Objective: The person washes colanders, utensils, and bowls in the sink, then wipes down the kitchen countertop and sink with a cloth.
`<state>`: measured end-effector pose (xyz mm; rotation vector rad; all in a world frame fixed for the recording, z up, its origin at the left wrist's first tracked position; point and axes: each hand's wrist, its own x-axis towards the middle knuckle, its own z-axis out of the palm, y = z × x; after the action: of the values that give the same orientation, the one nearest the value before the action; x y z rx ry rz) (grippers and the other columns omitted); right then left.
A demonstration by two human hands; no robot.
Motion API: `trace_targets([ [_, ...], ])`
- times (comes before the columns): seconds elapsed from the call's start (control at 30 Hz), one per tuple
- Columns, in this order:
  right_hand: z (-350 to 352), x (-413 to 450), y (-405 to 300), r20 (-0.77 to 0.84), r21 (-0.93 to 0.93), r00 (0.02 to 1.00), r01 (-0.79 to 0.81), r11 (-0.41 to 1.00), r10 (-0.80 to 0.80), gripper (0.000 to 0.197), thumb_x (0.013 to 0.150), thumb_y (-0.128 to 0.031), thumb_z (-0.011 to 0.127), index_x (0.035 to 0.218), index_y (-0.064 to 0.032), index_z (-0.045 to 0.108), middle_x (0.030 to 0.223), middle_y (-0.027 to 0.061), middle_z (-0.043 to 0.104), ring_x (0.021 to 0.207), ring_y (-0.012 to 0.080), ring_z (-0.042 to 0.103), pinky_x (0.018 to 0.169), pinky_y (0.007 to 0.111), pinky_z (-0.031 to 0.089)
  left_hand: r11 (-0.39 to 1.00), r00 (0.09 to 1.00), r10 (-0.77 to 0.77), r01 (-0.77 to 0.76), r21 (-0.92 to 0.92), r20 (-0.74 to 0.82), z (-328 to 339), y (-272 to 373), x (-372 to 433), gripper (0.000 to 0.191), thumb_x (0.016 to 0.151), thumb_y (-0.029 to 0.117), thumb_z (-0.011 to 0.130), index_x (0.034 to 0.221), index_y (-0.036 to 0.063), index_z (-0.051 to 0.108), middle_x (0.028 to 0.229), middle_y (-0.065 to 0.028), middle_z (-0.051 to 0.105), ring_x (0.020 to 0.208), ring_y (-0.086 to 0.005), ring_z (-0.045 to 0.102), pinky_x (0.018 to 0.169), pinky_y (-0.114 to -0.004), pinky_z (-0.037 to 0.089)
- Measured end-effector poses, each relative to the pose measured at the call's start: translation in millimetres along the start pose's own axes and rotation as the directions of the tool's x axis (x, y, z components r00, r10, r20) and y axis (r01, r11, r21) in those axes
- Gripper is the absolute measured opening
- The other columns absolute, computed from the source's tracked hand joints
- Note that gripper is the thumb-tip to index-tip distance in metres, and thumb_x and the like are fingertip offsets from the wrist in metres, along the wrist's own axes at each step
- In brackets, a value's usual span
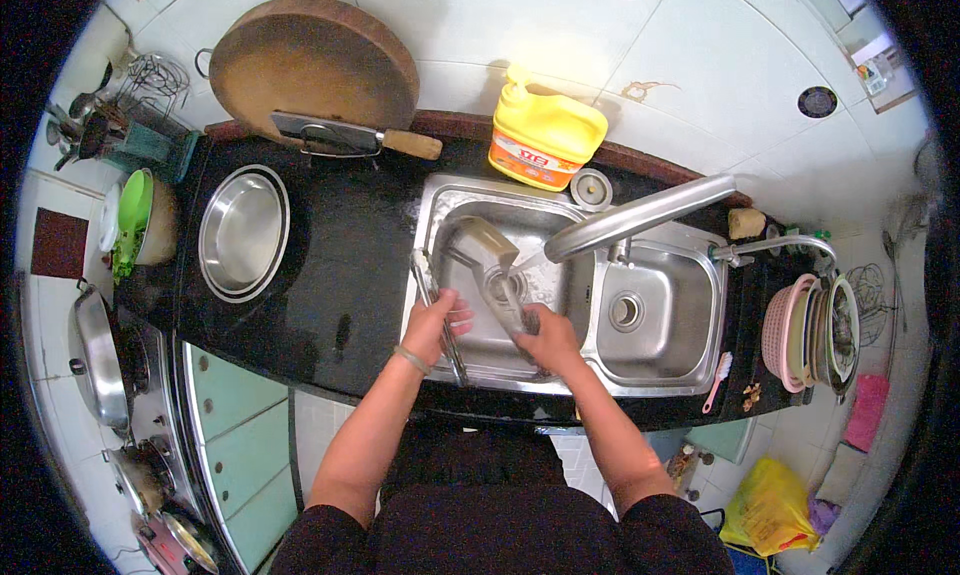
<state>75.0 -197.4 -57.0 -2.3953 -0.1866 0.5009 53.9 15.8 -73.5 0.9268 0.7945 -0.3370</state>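
Observation:
My right hand (551, 338) grips the lower end of a blurred metal utensil with a broad blade (487, 245), perhaps a cleaver. The utensil slants over the drain of the larger steel sink basin (566, 305). Water seems to run onto it from the thick steel faucet (637, 218). A pair of long metal tongs (450, 346) lies across the basin's left rim. My left hand (431, 327) is right at these tongs, its blurred fingers spread over the basin; whether it grips them I cannot tell.
Behind the sink stand a yellow detergent jug (547, 136) and a drain strainer (591, 190). Left are a steel bowl (244, 233), a round wooden chopping board (315, 68) and a wooden-handled cleaver (330, 132) in a rack. Right are a pink-handled brush (718, 382) and a pink colander (780, 335) among stacked dishes.

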Motion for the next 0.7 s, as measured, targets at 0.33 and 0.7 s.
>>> trace_targets([
  [0.33,-43.4,81.2,-14.9,0.541,0.507,0.84,-0.367,0.78,0.043,0.029,0.068,-0.022,0.064,0.087,0.0002,0.065,0.074,0.0064,0.063,0.061,0.015,0.058,0.056,0.028,0.046,0.995,0.994,0.089,-0.092,-0.032,-0.069,-9.6,14.0,-16.8,0.018,0.085,0.02,0.057,0.092,0.0045,0.053,0.082,-0.0103,0.062,0.07,-0.0204,0.062,0.059,-0.03,0.053],
  [0.7,-43.4,50.6,-64.2,0.466,0.437,0.872,-0.082,0.896,-0.147,0.047,0.07,-0.032,0.066,0.107,-0.0036,0.059,0.098,0.0142,0.063,0.091,0.0222,0.059,0.084,0.032,0.043,0.966,0.956,0.222,-0.188,-0.177,0.191,51.9,36.0,-12.0,0.025,0.085,0.022,0.06,0.099,0.0022,0.055,0.09,-0.0097,0.063,0.082,-0.0181,0.061,0.073,-0.032,0.051],
])
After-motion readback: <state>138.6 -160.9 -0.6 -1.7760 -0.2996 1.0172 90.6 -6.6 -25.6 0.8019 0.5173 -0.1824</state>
